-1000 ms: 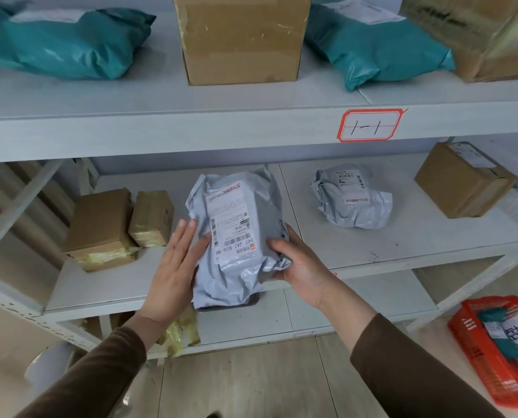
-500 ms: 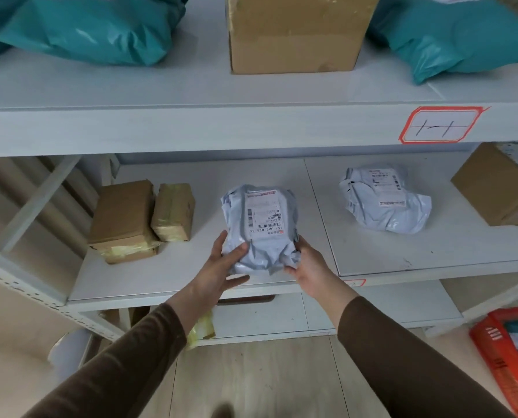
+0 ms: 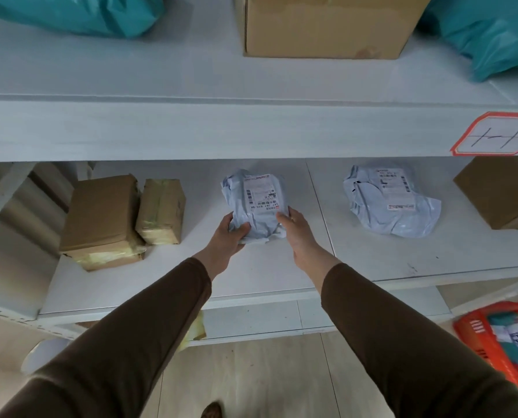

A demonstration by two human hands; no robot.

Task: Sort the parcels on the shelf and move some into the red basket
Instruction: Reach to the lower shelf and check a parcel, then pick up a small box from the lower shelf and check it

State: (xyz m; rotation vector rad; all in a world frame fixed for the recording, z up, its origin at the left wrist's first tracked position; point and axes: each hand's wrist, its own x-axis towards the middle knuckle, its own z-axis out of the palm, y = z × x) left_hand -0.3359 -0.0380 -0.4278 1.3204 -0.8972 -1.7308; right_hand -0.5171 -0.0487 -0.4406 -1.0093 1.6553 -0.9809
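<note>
Grey mailer (image 3: 256,203) on the shelf (image 3: 372,251), both hands' fingers (image 3: 282,218) pinching it; right of it, red basket (image 3: 474,342) seemingly holds parcels already.

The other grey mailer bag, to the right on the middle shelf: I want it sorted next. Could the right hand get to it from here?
Probably yes. The shelf between the right hand and that grey mailer bag is bare, but the hand must first release the held parcel.

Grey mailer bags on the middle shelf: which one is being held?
The left grey bag, beside the two taped boxes: both hands grip its near end. The right grey bag lies untouched.
</note>
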